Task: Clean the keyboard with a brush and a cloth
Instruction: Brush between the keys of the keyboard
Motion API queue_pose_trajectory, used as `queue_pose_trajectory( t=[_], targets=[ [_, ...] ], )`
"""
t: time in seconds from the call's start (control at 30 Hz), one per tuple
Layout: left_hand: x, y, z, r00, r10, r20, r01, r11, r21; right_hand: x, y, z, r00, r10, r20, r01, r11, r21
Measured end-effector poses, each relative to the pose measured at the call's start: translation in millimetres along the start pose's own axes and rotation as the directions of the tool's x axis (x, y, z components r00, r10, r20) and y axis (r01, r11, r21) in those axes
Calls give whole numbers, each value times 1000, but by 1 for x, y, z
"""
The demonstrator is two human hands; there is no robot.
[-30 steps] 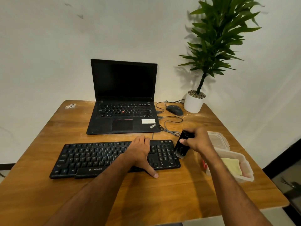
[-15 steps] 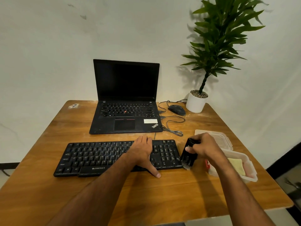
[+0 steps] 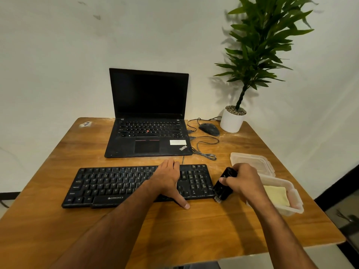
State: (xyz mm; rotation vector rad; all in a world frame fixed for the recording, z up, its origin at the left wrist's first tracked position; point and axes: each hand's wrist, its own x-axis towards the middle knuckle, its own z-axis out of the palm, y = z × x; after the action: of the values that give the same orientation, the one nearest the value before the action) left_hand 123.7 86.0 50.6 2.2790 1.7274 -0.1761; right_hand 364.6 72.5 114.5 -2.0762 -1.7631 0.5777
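- The brown wooden table (image 3: 194,230) carries all the things, and it stands against a pale wall.
- The tall green plant in a white round pot (image 3: 232,121) stands at the far right corner of the table.
- The black open laptop (image 3: 147,140) has a dark screen and sits at the far middle, behind the keyboard.
- The black flat plastic keyboard (image 3: 116,185) lies across the middle of the table, near the person.
- The clear plastic box (image 3: 291,208) is at the right edge; the pale yellow folded cloth (image 3: 276,195) lies inside it, and the clear lid (image 3: 250,162) lies just behind it.
- The left hand (image 3: 169,181) rests flat on the right part of the keyboard, fingers straight, thumb on the table.
- The right hand (image 3: 242,183) has its fingers curled round the small black brush (image 3: 223,187), which is tilted, with its bristle end down at the right end of the keyboard.
- The black computer mouse (image 3: 208,129) lies beside the pot, with its cable looped near the laptop.
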Motion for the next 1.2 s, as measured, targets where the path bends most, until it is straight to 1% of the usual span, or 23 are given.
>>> queue_pose_trajectory(
  t=[0.1,0.2,0.3,0.37,0.43,0.5,0.53,0.6,0.67,0.73,0.8,0.87,0.9,0.93,1.0,1.07,1.13,1.2],
  targets=[
    [1,0,0,1000,-5,6,5,1000,-4,-6,-7,-2,999,8,35,-5,998,-62],
    [2,1,0,1000,-8,7,8,1000,-5,-12,-12,2,998,-53,22,56,984,-167],
    [1,1,0,1000,-10,11,10,1000,-8,-17,-15,-2,998,-50,28,54,985,-164],
    [2,0,1,1000,-6,0,6,1000,-19,-20,-18,-8,998,-47,29,50,993,-110],
    [3,-2,2,1000,-7,-8,7,999,-32,-29,-25,-6,992,-125,30,127,990,-62],
    [3,-2,2,1000,-4,-19,4,1000,-20,-40,-35,3,971,-226,83,230,973,-36],
    [3,-1,2,1000,-3,-25,2,1000,-13,-44,-40,9,957,-270,105,275,960,-44],
    [3,-1,3,1000,0,-30,-1,1000,-9,-47,-44,16,942,-322,95,331,940,-87],
    [3,-1,2,1000,-4,-23,3,1000,-15,-43,-41,14,942,-326,76,334,933,-133],
    [3,0,1,1000,-10,-8,10,1000,-15,-40,-35,7,951,-296,92,307,938,-159],
    [2,0,1,1000,-12,1,12,1000,-16,-38,-31,-3,961,-267,78,277,938,-206],
    [2,1,1,1000,-10,4,11,1000,-17,-36,-29,-11,959,-283,-8,266,911,-315],
    [3,0,1,1000,-13,6,13,1000,-18,-37,-30,-11,952,-304,-41,275,906,-323],
    [3,0,1,1000,-15,7,15,1000,-20,-39,-33,-8,944,-327,-38,302,906,-297],
    [3,1,2,1000,-15,-6,15,1000,-18,-47,-41,3,929,-367,42,367,903,-224],
    [2,1,3,1000,-9,-21,9,1000,-7,-51,-45,14,921,-378,92,389,901,-193],
    [2,1,2,1000,-8,-23,8,1000,-9,-44,-40,10,938,-341,60,346,915,-207],
    [2,0,2,1000,-8,-6,8,1000,-30,-33,-30,-1,963,-269,3,262,936,-234]
  ],
)
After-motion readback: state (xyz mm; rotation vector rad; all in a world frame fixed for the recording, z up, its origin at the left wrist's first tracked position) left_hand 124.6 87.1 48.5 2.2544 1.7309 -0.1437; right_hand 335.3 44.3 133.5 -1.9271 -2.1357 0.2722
